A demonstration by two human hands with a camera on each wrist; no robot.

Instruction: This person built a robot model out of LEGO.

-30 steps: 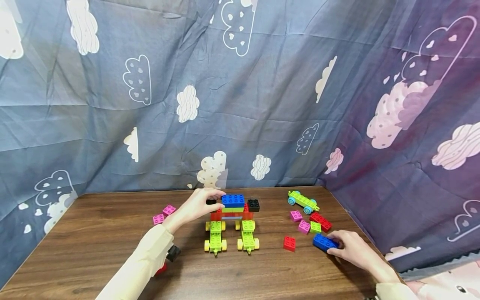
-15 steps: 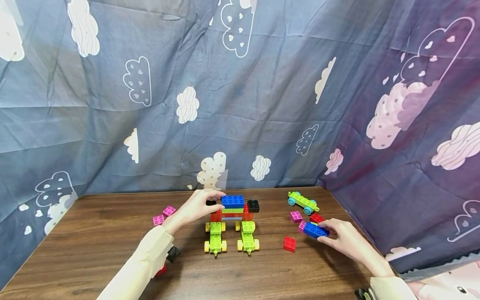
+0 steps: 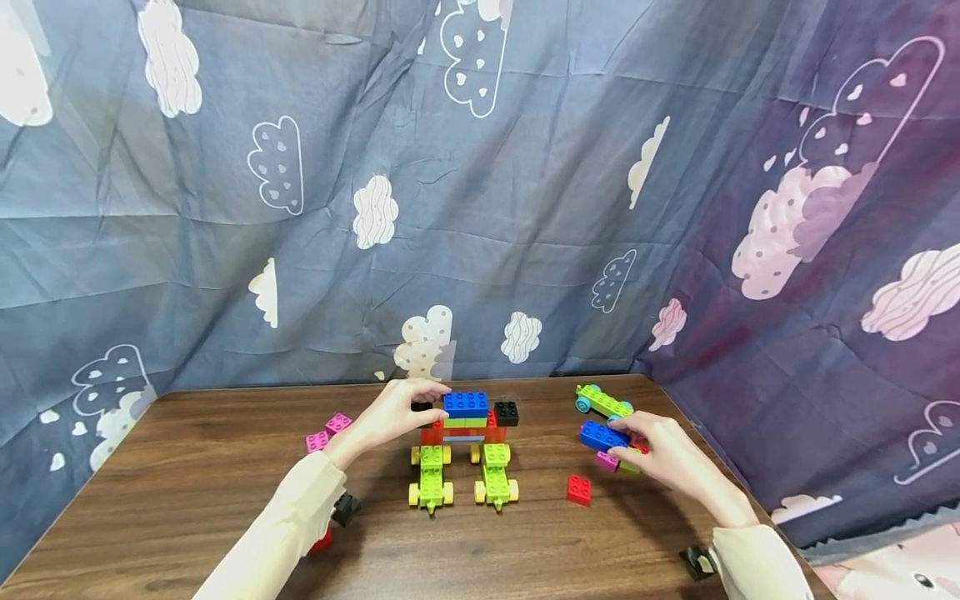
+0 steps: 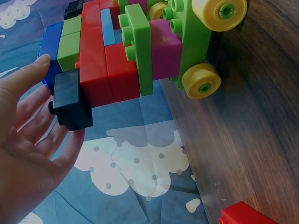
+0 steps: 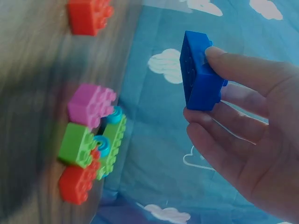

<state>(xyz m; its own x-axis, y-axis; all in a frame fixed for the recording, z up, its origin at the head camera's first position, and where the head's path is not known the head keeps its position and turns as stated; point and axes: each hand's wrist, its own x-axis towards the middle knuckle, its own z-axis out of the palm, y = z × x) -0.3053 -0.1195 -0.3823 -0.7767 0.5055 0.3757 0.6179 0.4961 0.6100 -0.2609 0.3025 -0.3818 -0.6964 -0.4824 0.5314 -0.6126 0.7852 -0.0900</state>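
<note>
My left hand (image 3: 397, 410) pinches the left end of a blue toy building brick (image 3: 466, 405) on top of a built structure. Under that brick are green and red bricks (image 4: 96, 70), with a black brick (image 3: 507, 413) sticking out on the right and another black brick (image 4: 72, 100) beside my left fingers. Two green wheeled bases (image 3: 496, 479) with yellow wheels carry the structure. Between thumb and fingers, my right hand (image 3: 663, 450) holds a second blue brick (image 5: 201, 72) raised over loose bricks at the right; its hollow underside faces the table.
Below my right hand lie pink (image 5: 88, 105), green (image 5: 74, 144) and red (image 5: 77, 184) bricks, near a green base with blue wheels (image 3: 596, 402). A red brick (image 3: 579, 489) lies closer in. Pink bricks (image 3: 327, 432) sit left. A curtain (image 3: 525, 208) hangs behind the table.
My right hand has lifted the second blue brick from the table and carried it leftward and away from me, over the loose bricks. My left hand stays on the structure.
</note>
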